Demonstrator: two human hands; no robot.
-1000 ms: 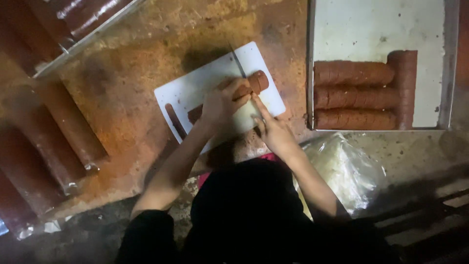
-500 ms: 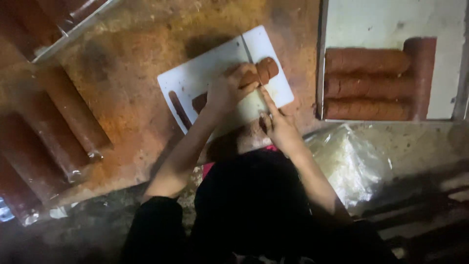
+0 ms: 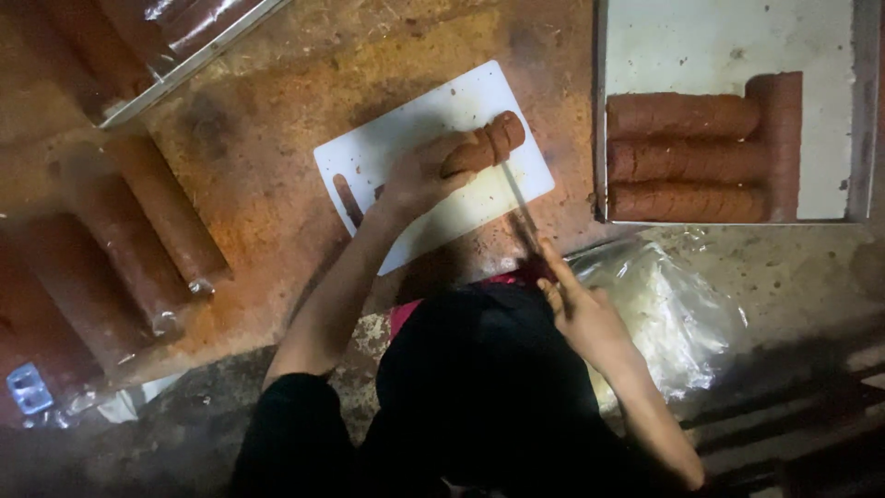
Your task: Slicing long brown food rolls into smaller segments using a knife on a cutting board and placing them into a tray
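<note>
Far left: wrapped brown rolls (image 3: 138,240) lie slanted on the stained worktop (image 3: 267,184), well apart from the cutting.
Upper left: a metal tray edge (image 3: 189,66) cuts across the corner.
Board: white cutting board (image 3: 406,138), tilted, bare along its top edge and left end.
Left hand (image 3: 419,175): closed over the brown sausage roll (image 3: 489,146), which lies on the board's right half.
Right hand (image 3: 576,309): clamped on a knife (image 3: 518,198), blade beside the roll's near side, handle off the board's lower edge.
Lower right: clear plastic bag (image 3: 673,314) just beside that hand.
Right: white tray (image 3: 719,46), rolls (image 3: 687,161) stacked low, upper part bare.
</note>
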